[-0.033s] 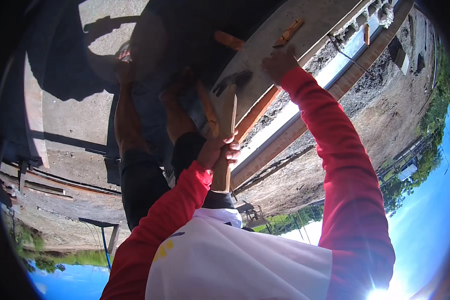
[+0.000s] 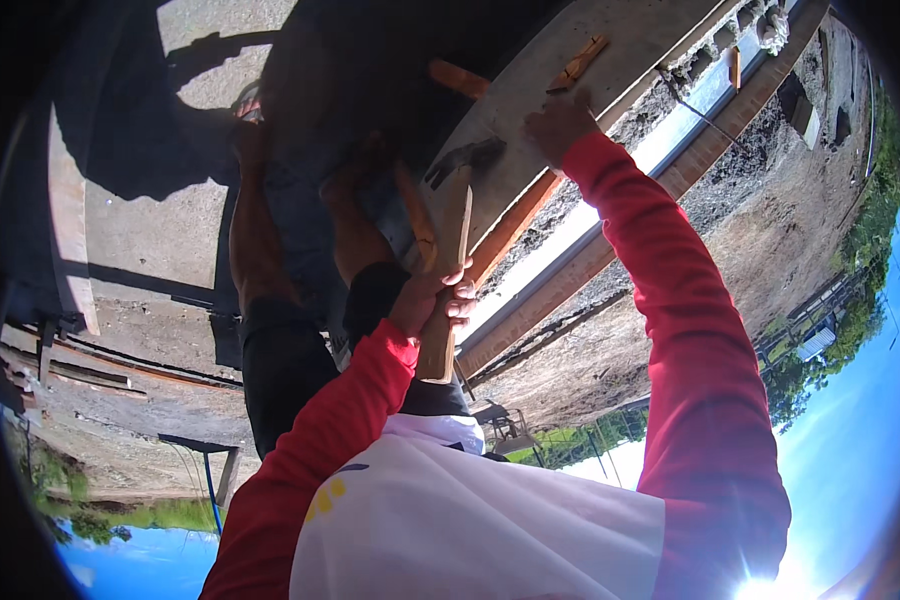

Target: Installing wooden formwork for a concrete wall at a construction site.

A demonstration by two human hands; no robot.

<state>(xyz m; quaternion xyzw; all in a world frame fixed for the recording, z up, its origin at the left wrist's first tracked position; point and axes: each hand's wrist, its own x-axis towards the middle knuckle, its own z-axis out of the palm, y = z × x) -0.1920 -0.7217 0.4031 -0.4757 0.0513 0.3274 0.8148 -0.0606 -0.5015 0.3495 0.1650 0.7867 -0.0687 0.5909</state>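
Balancing the claw hammer [image 2: 457, 225] near the grey slab [image 2: 510, 98], presumably for control, the left hand [image 2: 428, 300] wraps it midway, while the right hand [image 2: 560, 132], its grip too shadowed to tell, sits over the slab.

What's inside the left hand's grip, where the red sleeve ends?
The left hand's grip is around a pale wooden handle topped by a dark claw hammer head. Wood shows above and below; the part inside is covered.
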